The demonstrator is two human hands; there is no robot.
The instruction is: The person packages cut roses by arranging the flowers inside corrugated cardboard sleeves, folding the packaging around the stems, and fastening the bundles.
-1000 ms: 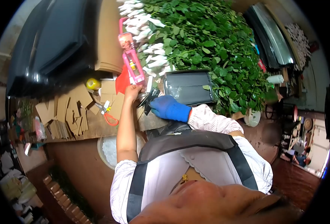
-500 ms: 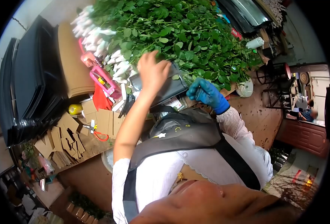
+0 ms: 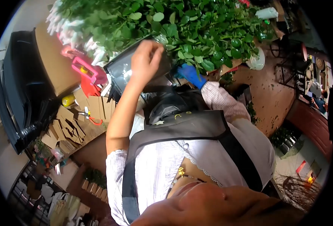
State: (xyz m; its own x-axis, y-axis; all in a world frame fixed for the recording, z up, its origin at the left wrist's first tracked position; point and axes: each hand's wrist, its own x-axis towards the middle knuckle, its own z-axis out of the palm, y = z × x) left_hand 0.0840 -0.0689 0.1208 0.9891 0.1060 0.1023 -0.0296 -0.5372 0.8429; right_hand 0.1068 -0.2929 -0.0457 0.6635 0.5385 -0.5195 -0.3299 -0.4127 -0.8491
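My bare left hand [image 3: 147,62] is over a dark, plastic-covered rectangular pack [image 3: 122,71], its fingers curled near the pack's upper edge. Whatever is between the fingers is too blurred to make out. My right hand [image 3: 191,75], in a blue glove, reaches to the pack's right side, beside the green leafy stems [image 3: 208,41]; its fingertips are hidden and blurred. White-wrapped bundle heads [image 3: 74,32] lie at the upper left, left of the leaves. A pink frame-like holder [image 3: 86,69] stands left of the pack, above a red cloth [image 3: 89,87].
Orange-handled scissors [image 3: 93,118], yellow tape [image 3: 68,100] and cardboard pieces [image 3: 66,128] lie on the table at left. Black sheets [image 3: 21,83] and a brown cardboard sheet [image 3: 53,56] stand behind. A white bucket [image 3: 256,59] is at right. Far right, a person [image 3: 319,102] is visible.
The view has shifted. My left hand went from the pink holder to above the pack, its fingers spread and then curled. My gloved hand left the black items and moved right, beside the leaves.
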